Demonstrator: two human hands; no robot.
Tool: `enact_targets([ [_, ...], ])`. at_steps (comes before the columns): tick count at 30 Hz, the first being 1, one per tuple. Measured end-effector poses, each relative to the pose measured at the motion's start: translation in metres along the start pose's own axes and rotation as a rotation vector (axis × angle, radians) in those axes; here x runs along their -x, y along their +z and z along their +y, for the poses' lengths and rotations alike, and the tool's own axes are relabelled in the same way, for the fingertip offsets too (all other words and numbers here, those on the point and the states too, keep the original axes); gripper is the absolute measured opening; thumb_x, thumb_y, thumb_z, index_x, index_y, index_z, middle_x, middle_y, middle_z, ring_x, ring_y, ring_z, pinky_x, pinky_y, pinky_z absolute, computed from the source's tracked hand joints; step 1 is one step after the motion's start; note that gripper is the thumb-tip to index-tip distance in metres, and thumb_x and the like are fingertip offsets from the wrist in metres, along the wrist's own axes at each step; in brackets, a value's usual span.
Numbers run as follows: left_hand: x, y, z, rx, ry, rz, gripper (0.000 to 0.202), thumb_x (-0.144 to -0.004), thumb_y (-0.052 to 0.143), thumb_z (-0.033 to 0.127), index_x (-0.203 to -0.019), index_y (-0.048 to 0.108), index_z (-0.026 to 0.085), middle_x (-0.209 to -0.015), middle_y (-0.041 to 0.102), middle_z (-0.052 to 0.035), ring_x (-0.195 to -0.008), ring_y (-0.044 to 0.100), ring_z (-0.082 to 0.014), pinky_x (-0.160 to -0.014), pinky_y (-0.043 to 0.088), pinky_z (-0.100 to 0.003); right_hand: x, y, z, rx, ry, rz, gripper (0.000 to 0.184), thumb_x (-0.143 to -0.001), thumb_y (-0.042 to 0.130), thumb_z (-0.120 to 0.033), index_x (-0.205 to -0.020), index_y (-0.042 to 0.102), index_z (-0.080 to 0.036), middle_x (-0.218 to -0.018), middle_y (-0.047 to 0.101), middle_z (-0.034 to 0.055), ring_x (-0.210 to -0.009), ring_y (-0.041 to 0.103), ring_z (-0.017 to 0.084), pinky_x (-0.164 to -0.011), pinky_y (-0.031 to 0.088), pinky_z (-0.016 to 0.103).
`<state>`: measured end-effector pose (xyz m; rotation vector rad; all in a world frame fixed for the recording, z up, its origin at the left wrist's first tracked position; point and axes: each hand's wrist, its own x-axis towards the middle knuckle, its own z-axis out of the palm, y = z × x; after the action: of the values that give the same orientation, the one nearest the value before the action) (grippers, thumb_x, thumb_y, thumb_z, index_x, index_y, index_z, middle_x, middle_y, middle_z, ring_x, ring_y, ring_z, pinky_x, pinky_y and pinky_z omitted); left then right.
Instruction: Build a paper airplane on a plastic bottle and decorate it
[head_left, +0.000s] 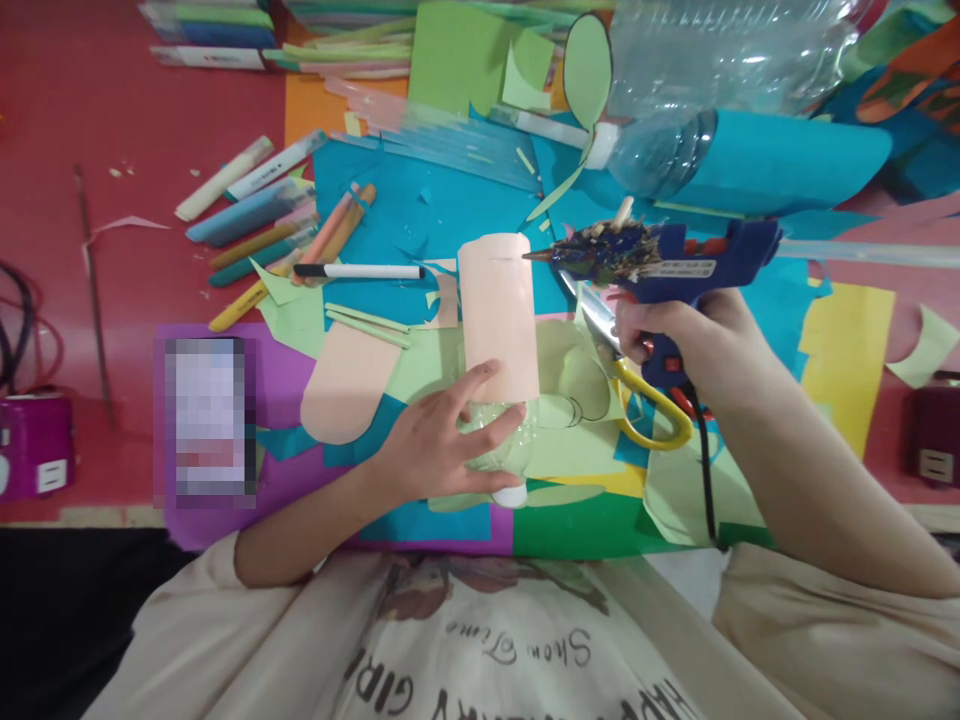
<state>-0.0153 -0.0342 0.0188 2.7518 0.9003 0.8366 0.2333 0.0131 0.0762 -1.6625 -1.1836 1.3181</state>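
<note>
Head view: paper-wrapped bottle (499,310) left of scissors (600,322); left hand (431,442) holding cap end (510,495), fingers spread. Right hand (705,340) near scissors, fingers wrapped round glue gun (720,258). Advisable: bottle steady, nozzle (538,256) close, stroke slow.

A beige shirt (630,625) with loose sleeves (825,640) bears brown print (495,588) and dark lettering (517,643).
</note>
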Motion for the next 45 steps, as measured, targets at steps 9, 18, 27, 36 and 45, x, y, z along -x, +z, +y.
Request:
enact_targets([
  [9,0.000,-0.001,-0.002,0.040,-0.013,-0.018,0.053,-0.093,0.040,0.066,-0.120,0.049,0.022,-0.127,0.051,-0.0167,-0.066,0.054,-0.0099,-0.063,0.057,-0.028,0.000,-0.004,-0.002,-0.004,0.038,-0.023,0.015,-0.064,0.062,-0.026,-0.052,0.057,-0.019,-0.044,0.051,-0.0031,-0.040,0.045,0.008,-0.040,0.033,0.023],
  [18,0.001,0.000,-0.002,0.059,-0.017,-0.013,0.054,-0.091,0.043,0.067,-0.121,0.051,0.022,-0.130,0.051,-0.0154,-0.066,0.054,-0.0094,-0.065,0.056,-0.027,0.006,-0.004,0.005,-0.080,-0.049,-0.060,0.009,-0.068,0.063,-0.026,-0.063,0.064,-0.019,-0.052,0.058,-0.0015,-0.044,0.050,0.010,-0.043,0.038,0.025],
  [27,0.000,-0.001,-0.002,0.043,-0.011,-0.014,0.055,-0.092,0.041,0.067,-0.120,0.051,0.022,-0.129,0.051,-0.0168,-0.066,0.054,-0.0098,-0.065,0.057,-0.028,0.003,0.015,-0.011,0.001,0.000,-0.091,0.014,-0.062,0.060,-0.032,-0.057,0.055,-0.020,-0.048,0.052,-0.0034,-0.042,0.046,0.009,-0.042,0.037,0.024],
  [36,-0.001,-0.002,-0.001,0.050,-0.016,-0.022,0.055,-0.091,0.042,0.068,-0.121,0.049,0.022,-0.127,0.053,-0.0163,-0.064,0.056,-0.0094,-0.064,0.058,-0.028,0.003,0.017,-0.009,0.019,-0.013,-0.111,0.013,-0.064,0.058,-0.031,-0.058,0.051,-0.021,-0.048,0.050,-0.0044,-0.043,0.045,0.008,-0.042,0.036,0.023],
  [45,0.000,-0.001,-0.002,0.041,-0.005,-0.012,0.054,-0.092,0.042,0.067,-0.118,0.051,0.021,-0.128,0.051,-0.0166,-0.066,0.054,-0.0098,-0.065,0.057,-0.028,0.006,0.008,-0.004,-0.022,-0.023,-0.055,0.015,-0.065,0.060,-0.026,-0.054,0.053,-0.021,-0.044,0.049,-0.0040,-0.040,0.043,0.008,-0.040,0.034,0.023],
])
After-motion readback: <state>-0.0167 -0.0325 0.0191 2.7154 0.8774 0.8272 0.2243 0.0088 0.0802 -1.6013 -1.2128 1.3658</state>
